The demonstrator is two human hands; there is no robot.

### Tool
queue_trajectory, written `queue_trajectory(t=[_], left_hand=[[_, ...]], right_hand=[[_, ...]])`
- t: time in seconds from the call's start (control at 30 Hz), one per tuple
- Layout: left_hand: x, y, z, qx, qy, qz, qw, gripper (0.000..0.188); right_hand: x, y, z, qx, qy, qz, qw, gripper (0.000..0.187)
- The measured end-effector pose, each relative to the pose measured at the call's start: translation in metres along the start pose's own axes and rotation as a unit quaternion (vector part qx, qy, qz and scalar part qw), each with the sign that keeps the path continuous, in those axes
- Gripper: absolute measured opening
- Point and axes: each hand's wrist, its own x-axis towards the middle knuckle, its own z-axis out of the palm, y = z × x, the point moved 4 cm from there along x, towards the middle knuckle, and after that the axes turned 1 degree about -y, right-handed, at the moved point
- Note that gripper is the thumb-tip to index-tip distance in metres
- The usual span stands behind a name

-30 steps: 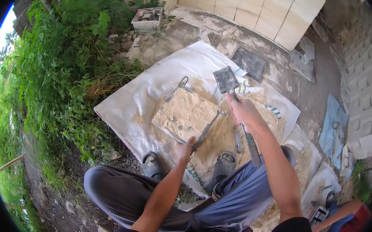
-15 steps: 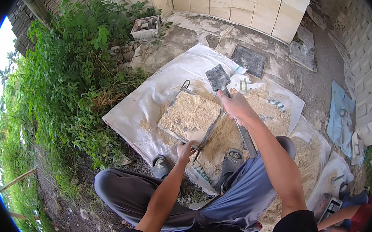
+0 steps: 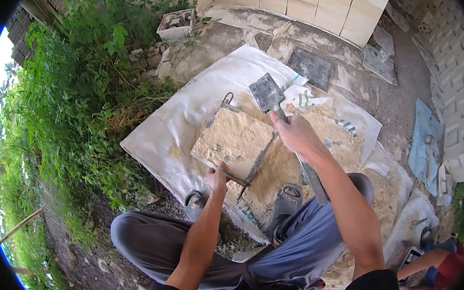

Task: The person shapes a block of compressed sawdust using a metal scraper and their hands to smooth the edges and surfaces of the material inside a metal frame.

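Note:
I squat over a white woven sheet [image 3: 202, 101] spread on the ground. A square metal mould frame filled with sandy mix [image 3: 235, 140] lies on it. My left hand [image 3: 218, 178] grips the frame's near edge. My right hand [image 3: 295, 134] holds the long handle of a flat dark shovel [image 3: 268, 93], whose blade hovers just beyond the mould's far right corner. Loose sand [image 3: 321, 133] is heaped to the right of the mould.
Thick green weeds [image 3: 76, 93] border the left. Pale blocks [image 3: 289, 1] are stacked at the back, with a dark slab [image 3: 310, 66] and a small crate [image 3: 176, 24] before them. Another person's arm in red [image 3: 431, 262] reaches in at lower right. My sandals [image 3: 287, 202] stand near the sheet's edge.
The view has shifted slightly. My right hand has brought the shovel a little nearer and lower. My left hand stays on the frame's near edge.

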Motion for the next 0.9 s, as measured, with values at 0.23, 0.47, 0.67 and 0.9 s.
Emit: queue_trajectory(t=[0.23,0.47,0.67,0.9], left_hand=[[-0.002,0.0,-0.001,0.012,0.043,0.038,0.998,0.031],[0.033,0.008,-0.022,0.132,0.098,0.076,0.983,0.033],[0.008,0.005,0.001,0.098,0.058,0.047,0.992,0.039],[0.017,-0.043,-0.024,0.103,0.004,0.075,0.992,0.047]], right_hand=[[0.005,0.017,-0.003,-0.002,0.002,0.026,1.0,0.061],[0.004,0.006,0.011,-0.011,-0.007,0.046,0.999,0.05],[0.012,0.025,0.024,-0.112,0.016,-0.07,0.991,0.048],[0.003,-0.006,0.044,-0.178,0.011,-0.126,0.976,0.046]])
